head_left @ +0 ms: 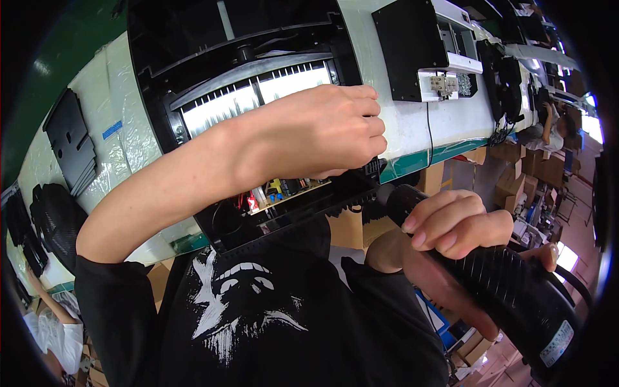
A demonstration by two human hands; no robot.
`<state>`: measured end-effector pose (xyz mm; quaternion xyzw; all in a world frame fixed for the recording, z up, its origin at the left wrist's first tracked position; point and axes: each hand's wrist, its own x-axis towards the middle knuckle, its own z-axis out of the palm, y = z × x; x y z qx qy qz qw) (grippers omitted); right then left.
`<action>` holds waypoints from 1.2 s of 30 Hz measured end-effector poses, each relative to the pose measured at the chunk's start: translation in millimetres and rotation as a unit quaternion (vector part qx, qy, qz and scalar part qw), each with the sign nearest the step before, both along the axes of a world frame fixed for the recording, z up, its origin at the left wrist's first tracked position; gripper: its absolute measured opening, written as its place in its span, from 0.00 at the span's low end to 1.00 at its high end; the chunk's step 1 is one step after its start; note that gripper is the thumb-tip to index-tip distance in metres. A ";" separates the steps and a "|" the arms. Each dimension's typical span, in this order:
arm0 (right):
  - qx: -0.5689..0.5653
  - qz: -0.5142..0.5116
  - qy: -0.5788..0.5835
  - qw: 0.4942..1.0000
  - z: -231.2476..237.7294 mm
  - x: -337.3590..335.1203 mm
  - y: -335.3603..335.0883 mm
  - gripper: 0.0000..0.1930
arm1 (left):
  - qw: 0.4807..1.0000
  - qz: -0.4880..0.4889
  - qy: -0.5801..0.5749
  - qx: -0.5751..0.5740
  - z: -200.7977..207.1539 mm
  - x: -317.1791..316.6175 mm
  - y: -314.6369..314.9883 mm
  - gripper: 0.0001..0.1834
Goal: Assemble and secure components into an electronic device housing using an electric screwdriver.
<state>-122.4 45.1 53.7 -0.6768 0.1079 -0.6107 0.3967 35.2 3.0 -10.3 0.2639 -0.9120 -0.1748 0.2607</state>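
A black open chassis (232, 235) lies on the bench before me, with a silver finned heatsink (290, 80) and a circuit board (277, 205) inside. My left arm reaches across it from the left. My left hand (345, 129) is closed over the chassis's right side, fingers curled; whatever they hold is hidden. My right hand (461, 226) wraps round a black corded electric screwdriver (500, 284). Its narrow end points up and left at the chassis's near right corner. Whether its tip touches the chassis or a screw I cannot tell.
Right of the chassis stands a black and silver metal housing (412, 51) with a terminal block (443, 85). Black panels (69, 142) and a black mesh part (59, 213) lie at left. Cardboard boxes (516, 184) are beyond the bench edge. Other people (58, 332) are at both sides.
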 end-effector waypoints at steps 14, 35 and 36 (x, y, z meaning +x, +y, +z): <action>0.007 0.061 0.067 0.996 24.0 -23.7 -6.2 0.37 | 0.998 -0.035 0.038 0.021 -0.7 7.2 -2.8 0.24; -0.041 -0.327 -0.128 0.935 23.3 -129.1 -115.8 0.45 | 0.996 0.006 0.086 0.027 4.8 0.5 -0.7 0.08; -0.040 -0.328 -0.128 0.935 21.4 -129.8 -119.2 0.45 | 0.996 0.004 0.089 0.026 4.8 -0.2 -1.9 0.08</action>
